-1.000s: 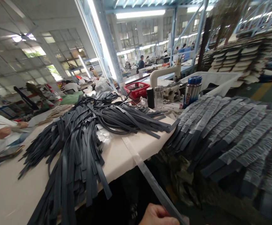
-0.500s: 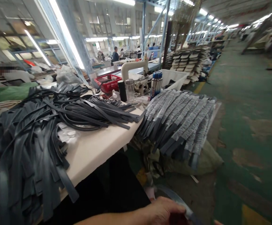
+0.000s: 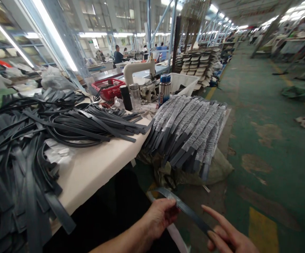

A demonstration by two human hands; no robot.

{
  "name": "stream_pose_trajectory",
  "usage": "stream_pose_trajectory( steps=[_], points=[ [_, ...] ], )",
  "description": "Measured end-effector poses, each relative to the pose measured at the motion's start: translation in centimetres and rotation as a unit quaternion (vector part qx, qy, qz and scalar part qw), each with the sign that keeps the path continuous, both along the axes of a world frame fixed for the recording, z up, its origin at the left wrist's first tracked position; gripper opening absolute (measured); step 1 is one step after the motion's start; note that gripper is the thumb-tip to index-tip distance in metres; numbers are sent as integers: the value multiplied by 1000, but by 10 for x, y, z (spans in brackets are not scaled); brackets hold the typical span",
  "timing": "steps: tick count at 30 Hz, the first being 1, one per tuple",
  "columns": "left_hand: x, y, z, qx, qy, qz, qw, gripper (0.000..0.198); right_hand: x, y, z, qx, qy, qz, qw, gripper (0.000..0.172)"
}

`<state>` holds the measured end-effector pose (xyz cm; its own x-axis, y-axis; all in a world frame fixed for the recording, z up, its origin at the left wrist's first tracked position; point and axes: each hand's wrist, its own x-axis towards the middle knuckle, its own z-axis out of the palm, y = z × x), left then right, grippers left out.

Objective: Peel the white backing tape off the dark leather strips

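Note:
A dark grey strap [image 3: 186, 209] with a clear film on it runs between my two hands, low in the view and off the table's edge. My left hand [image 3: 159, 216] is closed round its upper end. My right hand [image 3: 227, 234] pinches the lower end, with the forefinger stretched out along the strap. Just beyond my hands, a stack of film-wrapped straps [image 3: 191, 131] lies sloped on an olive sack [image 3: 218, 169]. Loose dark straps [image 3: 63, 123] are heaped on the cream table [image 3: 99, 165] to my left.
At the table's far end stand a red basket [image 3: 107, 88], a black bottle [image 3: 127, 97], a clear jar [image 3: 135, 95], a steel flask [image 3: 164, 88], a sewing machine [image 3: 139, 72] and a white bin [image 3: 184, 82]. A green floor aisle [image 3: 268, 133] runs to the right. People work in the distance.
The view has swung right and down toward the aisle. Both hands have come up into sight, and my right hand now holds the strap's lower end.

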<state>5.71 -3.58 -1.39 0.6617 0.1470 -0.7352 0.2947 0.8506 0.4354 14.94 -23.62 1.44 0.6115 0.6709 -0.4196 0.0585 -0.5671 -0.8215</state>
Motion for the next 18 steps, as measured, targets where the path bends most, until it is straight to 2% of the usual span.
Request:
stream_pose_trajectory(
  steps=[3,5,7,9,12,16,18],
  points=[
    [0,-8,4,-10,-17,-11,1000,31,-5,42,-2,5,-60,9,998,61],
    [1,-2,2,0,-20,12,1000,30,-6,61,-2,19,-78,27,996,59],
    [1,12,-3,15,-9,49,999,26,-6,60,2,28,-63,45,997,59],
    [1,27,-7,23,7,76,997,20,-3,46,8,20,-47,54,997,58],
    [1,31,-8,12,14,69,997,19,1,36,15,-7,-62,51,997,58],
    [3,13,1,-11,-8,27,1000,24,0,67,15,-14,-123,56,991,51],
    [3,11,4,-11,-15,26,999,22,-3,81,19,8,-143,77,987,44]
  ],
)
